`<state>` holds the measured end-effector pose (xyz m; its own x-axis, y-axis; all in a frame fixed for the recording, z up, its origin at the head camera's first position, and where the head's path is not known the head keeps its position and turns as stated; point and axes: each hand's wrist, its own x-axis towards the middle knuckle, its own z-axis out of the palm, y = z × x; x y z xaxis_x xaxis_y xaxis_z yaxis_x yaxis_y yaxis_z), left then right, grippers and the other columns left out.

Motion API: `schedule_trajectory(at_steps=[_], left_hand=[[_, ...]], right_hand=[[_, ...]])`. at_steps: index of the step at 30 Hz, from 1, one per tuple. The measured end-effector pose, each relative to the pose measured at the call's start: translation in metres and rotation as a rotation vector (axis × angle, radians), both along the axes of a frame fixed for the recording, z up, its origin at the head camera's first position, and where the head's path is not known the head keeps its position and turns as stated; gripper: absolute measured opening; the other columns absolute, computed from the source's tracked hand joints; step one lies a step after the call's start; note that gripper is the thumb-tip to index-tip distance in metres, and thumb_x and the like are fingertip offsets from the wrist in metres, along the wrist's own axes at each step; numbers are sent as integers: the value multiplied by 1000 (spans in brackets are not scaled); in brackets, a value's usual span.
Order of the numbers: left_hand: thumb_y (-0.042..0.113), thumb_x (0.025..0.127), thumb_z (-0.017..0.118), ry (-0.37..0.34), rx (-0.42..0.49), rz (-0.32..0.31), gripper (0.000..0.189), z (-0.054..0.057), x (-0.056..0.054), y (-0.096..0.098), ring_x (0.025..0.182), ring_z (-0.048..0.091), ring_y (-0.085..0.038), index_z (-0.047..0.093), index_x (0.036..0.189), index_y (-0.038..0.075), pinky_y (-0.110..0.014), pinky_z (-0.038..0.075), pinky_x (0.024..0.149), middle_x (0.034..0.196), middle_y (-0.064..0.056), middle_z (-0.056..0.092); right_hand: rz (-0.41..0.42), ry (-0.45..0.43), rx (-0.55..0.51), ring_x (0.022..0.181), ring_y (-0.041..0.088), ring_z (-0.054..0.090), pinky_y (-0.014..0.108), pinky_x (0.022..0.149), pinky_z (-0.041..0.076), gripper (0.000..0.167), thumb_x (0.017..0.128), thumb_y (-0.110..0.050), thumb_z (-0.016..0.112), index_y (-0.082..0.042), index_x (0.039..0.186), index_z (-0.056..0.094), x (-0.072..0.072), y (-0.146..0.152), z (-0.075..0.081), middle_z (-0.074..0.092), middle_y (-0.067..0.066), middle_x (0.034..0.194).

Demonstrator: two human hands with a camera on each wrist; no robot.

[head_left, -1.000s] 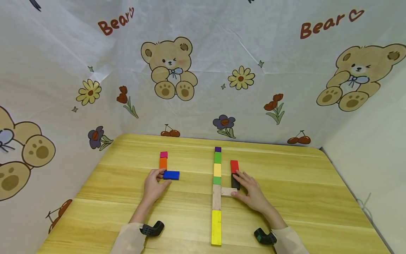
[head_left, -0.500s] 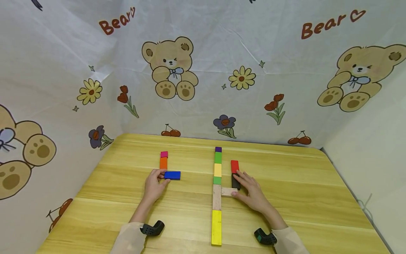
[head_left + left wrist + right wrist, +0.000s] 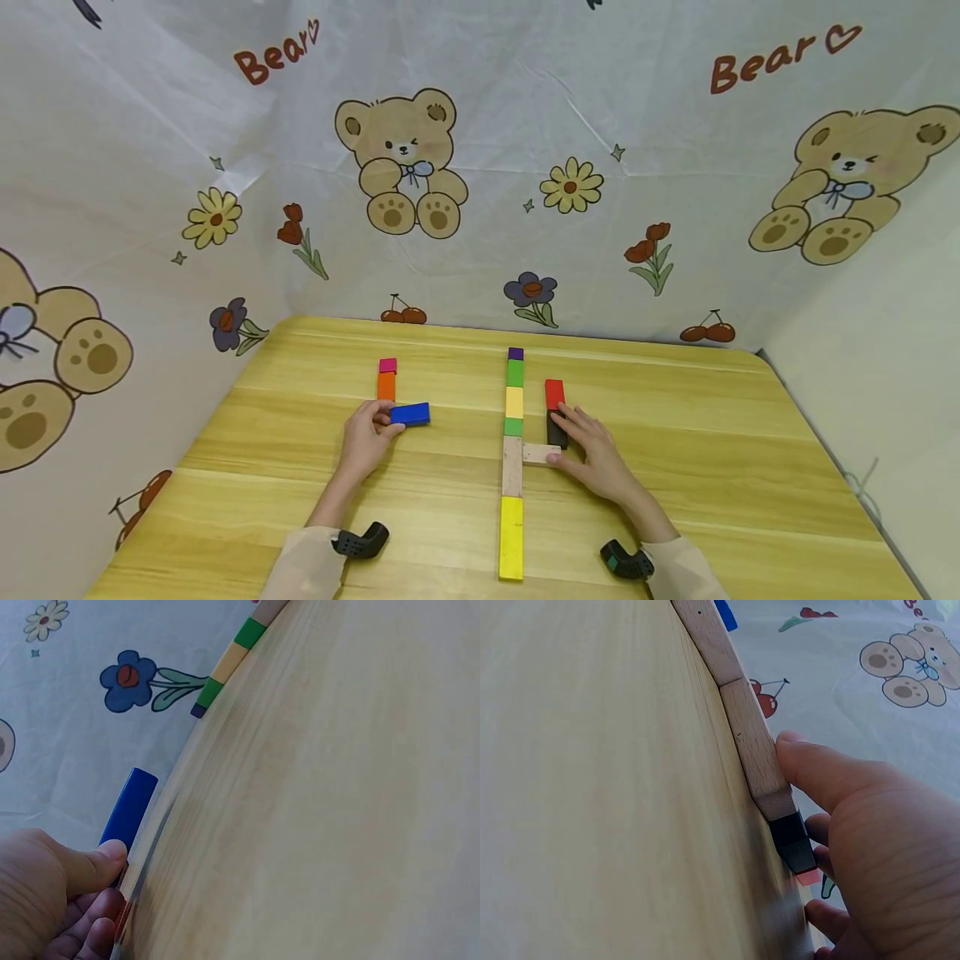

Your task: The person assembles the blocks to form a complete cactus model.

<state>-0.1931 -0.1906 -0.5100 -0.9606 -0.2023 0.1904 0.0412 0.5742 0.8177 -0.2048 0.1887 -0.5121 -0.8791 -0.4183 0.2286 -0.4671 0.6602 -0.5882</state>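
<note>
My left hand (image 3: 364,442) pinches the left end of a blue block (image 3: 410,414) between thumb and fingers. In the left wrist view, the blue block (image 3: 133,802) juts out past the thumb. Just beyond that hand lie an orange block (image 3: 386,386) and a pink block (image 3: 387,365), end to end. My right hand (image 3: 600,458) has its thumb on the end of a short plain wooden block (image 3: 538,453), its fingers spread along a black block (image 3: 557,430). A red block (image 3: 554,392) adjoins the black one; the right wrist view shows the thumb on the wood's side (image 3: 754,742).
A straight row runs up the table (image 3: 675,433): yellow block (image 3: 512,538), long plain wooden block (image 3: 512,467), small green block (image 3: 513,427), pale yellow block (image 3: 513,402), green block (image 3: 515,372) and purple block (image 3: 516,354). A bear-print curtain (image 3: 495,167) hangs behind.
The blue block has shifted slightly right in my left hand and now slants, its right end turned a little away. My right hand and the other blocks stay put.
</note>
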Motion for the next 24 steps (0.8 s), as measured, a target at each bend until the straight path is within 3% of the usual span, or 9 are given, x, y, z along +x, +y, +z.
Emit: schedule_trajectory(at_steps=[7, 16, 24], left_hand=[[0, 81, 76, 23, 23, -54, 29, 2, -11, 20, 81, 58, -20, 67, 109, -2, -21, 47, 67, 90, -14, 64], [-1, 82, 75, 53, 31, -144, 26, 8, -36, 59, 81, 59, -18, 67, 106, 0, -25, 52, 69, 92, -10, 64], [0, 82, 75, 29, 42, -168, 27, 0, -54, 82, 85, 59, -19, 68, 109, 1, -29, 53, 74, 98, -10, 65]], right_hand=[[-7, -5, 3, 143, 47, 27, 69, 112, 15, 66, 86, -32, 74, -8, 143, 50, 0, 0, -1, 38, 15, 155], [-5, -4, 6, 144, 46, 27, 69, 113, 15, 66, 86, -32, 74, -9, 143, 50, -1, 0, -2, 39, 14, 155], [-3, -4, -4, 144, 46, 27, 69, 113, 14, 67, 85, -32, 74, -8, 143, 51, -1, 1, -2, 39, 14, 155]])
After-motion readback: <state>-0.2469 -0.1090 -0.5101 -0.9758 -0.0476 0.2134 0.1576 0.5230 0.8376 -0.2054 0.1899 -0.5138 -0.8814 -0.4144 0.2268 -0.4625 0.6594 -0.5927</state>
